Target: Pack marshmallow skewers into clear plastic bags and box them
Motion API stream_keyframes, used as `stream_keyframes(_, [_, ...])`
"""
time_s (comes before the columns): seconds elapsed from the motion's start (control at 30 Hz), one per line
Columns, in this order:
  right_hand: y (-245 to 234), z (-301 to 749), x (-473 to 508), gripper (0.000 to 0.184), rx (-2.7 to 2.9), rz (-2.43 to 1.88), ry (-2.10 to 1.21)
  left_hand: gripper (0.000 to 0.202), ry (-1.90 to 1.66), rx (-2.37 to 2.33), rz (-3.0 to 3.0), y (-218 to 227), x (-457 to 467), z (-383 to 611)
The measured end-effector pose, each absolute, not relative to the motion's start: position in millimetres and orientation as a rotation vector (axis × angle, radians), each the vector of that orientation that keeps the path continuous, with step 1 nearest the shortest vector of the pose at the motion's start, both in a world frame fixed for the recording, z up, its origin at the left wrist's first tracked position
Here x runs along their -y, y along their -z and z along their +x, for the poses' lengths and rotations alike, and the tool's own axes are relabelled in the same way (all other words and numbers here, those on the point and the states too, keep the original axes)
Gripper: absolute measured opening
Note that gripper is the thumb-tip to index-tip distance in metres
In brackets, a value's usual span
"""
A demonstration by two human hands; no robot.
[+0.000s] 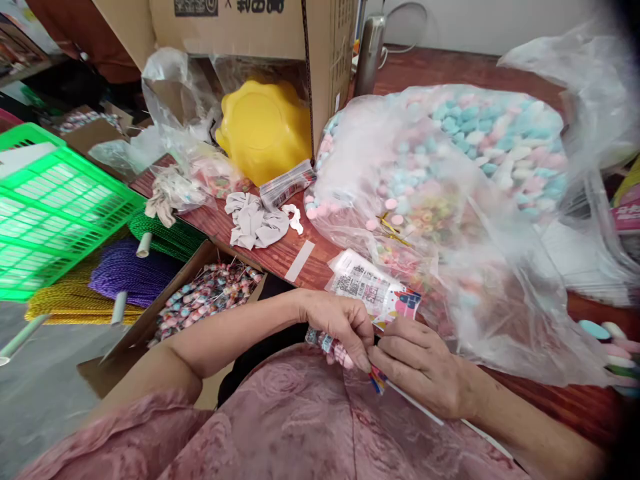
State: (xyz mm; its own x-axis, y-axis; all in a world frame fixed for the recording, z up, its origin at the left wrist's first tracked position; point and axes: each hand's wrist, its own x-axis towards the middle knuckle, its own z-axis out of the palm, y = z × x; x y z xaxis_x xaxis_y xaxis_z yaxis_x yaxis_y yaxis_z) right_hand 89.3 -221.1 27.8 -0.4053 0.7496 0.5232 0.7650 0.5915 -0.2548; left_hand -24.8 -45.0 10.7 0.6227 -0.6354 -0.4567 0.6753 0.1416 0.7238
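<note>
Pink patterned cloth covers the person's lap nearest the camera, soft and creased. Just above it the left hand and right hand meet at the edge of the surface, fingers pinched narrow on a small packet of pastel beads or sweets; which of the two it is, the blur does not settle. The packet looks light, thin-skinned and slippery, lumpy with hard little pieces, so it is probably best held by its flat sealed end rather than the bulging middle. A printed card lies just beyond the hands, stiff and glossy. Behind it sags a big clear bag of pink, blue and white pieces, limp and crinkly. Further left sit a yellow bowl, a green basket and a box of wrapped pieces.
</note>
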Motion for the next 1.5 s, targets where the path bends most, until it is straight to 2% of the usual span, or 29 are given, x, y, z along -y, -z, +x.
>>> stream_keyframes(0.13, [-37, 89, 215, 0.029, 2.345, -1.160, 0.055, 0.035, 1.016, 0.036, 1.140, -13, 43, -21])
stream_keyframes(0.23, [-48, 85, 214, 0.028, 2.376, -1.208, 0.136, 0.029, 0.974, 0.192, 1.296, -26, 30, -16])
stream_keyframes(0.4, [-48, 79, 214, 0.024, 2.453, -1.409, 0.180, 0.025, 0.902, 0.334, 2.088, -77, 15, -21])
stream_keyframes(0.43, [-44, 82, 212, 0.024, 2.424, -1.490, 0.170, 0.025, 0.746, 0.297, 2.373, -89, 21, -26])
stream_keyframes(0.5, [-37, 91, 206, 0.023, 2.207, -1.650, 0.128, 0.015, 0.167, 0.175, 2.901, -106, 41, -37])
stream_keyframes(0.57, [-36, 101, 198, 0.020, 1.792, -1.736, -0.051, 0.015, -0.293, 0.289, 3.117, -108, 62, -47])
stream_keyframes(0.63, [-40, 104, 191, 0.019, 1.289, -1.682, -0.340, 0.017, -0.515, 0.404, 3.110, -92, 74, -51])
stream_keyframes(0.73, [-46, 86, 186, 0.018, 0.763, -1.372, -0.753, 0.015, -0.451, 0.065, 2.863, -57, 64, -41])
stream_keyframes(0.8, [-43, 68, 183, 0.023, 0.673, -1.200, -1.011, 0.022, -0.404, -0.005, 2.477, -42, 50, -32])
stream_keyframes(0.87, [-38, 57, 179, 0.025, 0.702, -1.183, -1.053, 0.026, -0.465, -0.029, 2.176, -38, 43, -29])
stream_keyframes(0.93, [-33, 56, 174, 0.023, 0.825, -1.331, -0.795, 0.034, -0.573, -0.116, 1.985, -38, 44, -32])
stream_keyframes(1.03, [-29, 60, 168, 0.017, 1.137, -1.504, -0.171, 0.063, -0.507, -0.253, 1.586, -37, 51, -43])
stream_keyframes(1.17, [-20, 56, 162, 0.018, 1.480, -1.343, 0.333, 0.075, -0.277, -0.353, 1.043, -35, 54, -62])
stream_keyframes(1.23, [-13, 53, 159, 0.019, 1.550, -1.302, 0.457, 0.067, -0.136, -0.360, 0.971, -37, 52, -71])
stream_keyframes(1.33, [-5, 52, 156, 0.015, 1.614, -1.284, 0.460, 0.033, 0.050, -0.341, 1.011, -40, 53, -82])
stream_keyframes(1.37, [-4, 53, 156, 0.014, 1.594, -1.295, 0.396, 0.029, 0.047, -0.356, 1.062, -40, 55, -85])
stream_keyframes(1.43, [-3, 53, 155, 0.011, 1.422, -1.364, 0.107, 0.027, -0.068, -0.411, 1.273, -39, 58, -87])
stream_keyframes(1.5, [-4, 50, 153, 0.014, 1.051, -1.370, -0.480, 0.023, -0.250, -0.440, 1.626, -35, 61, -87])
